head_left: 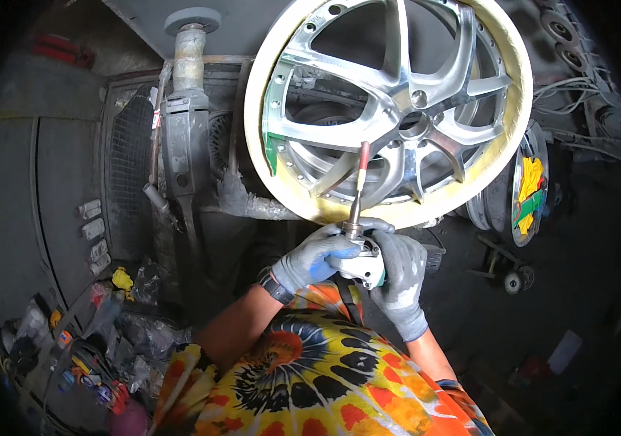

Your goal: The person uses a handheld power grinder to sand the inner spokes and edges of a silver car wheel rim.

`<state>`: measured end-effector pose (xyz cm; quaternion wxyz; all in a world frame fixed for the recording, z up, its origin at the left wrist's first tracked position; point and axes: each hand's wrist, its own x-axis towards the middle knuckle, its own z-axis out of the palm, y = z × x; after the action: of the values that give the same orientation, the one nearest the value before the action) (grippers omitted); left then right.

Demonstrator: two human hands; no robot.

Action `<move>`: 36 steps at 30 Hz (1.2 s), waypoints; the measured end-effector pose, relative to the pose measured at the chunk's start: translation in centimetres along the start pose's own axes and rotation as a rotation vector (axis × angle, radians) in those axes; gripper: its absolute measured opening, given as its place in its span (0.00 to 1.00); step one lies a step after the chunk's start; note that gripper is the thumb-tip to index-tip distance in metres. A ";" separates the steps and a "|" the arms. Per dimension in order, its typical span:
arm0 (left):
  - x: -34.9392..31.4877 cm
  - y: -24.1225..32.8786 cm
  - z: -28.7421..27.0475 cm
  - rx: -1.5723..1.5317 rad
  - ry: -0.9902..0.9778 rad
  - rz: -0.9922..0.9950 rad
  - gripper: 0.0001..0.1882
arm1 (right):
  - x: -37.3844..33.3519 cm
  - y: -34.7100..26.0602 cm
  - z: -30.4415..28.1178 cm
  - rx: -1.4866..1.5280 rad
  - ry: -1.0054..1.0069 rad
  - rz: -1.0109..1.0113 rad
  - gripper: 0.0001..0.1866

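Note:
A silver multi-spoke alloy wheel (397,109) stands upright in front of me, its outer rim wrapped in pale masking tape. Both my hands wear grey gloves and grip a small hand-held rotary grinder (363,265) with a white body. My left hand (317,256) wraps the tool from the left, near its collar. My right hand (401,272) holds its body from the right. A long shaft with a red-tipped bit (360,178) points up from the tool and reaches the lower spokes of the wheel.
A large grey angle grinder (179,138) hangs at the left by a mesh guard. Small bottles and clutter (92,363) fill the lower left. Another wheel with yellow and green rags (530,189) leans at the right, beside a small wheeled trolley (510,275).

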<state>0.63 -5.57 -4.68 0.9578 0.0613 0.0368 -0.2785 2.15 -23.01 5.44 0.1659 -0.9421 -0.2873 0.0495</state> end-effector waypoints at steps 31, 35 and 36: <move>-0.9 -0.7 1.4 -0.086 0.154 -0.010 0.21 | 1.0 1.0 -1.3 0.092 -0.015 -0.022 0.32; -0.3 -1.0 1.7 -0.121 0.082 0.033 0.22 | 1.0 1.3 -1.7 0.114 -0.032 0.012 0.31; -0.3 -1.0 1.7 -0.117 0.101 0.034 0.21 | 1.1 1.2 -1.7 0.114 -0.037 0.010 0.31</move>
<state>-0.06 -6.46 -3.01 0.9613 0.0200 0.1002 -0.2559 4.02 -23.80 6.66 0.2136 -0.9314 -0.2824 0.0838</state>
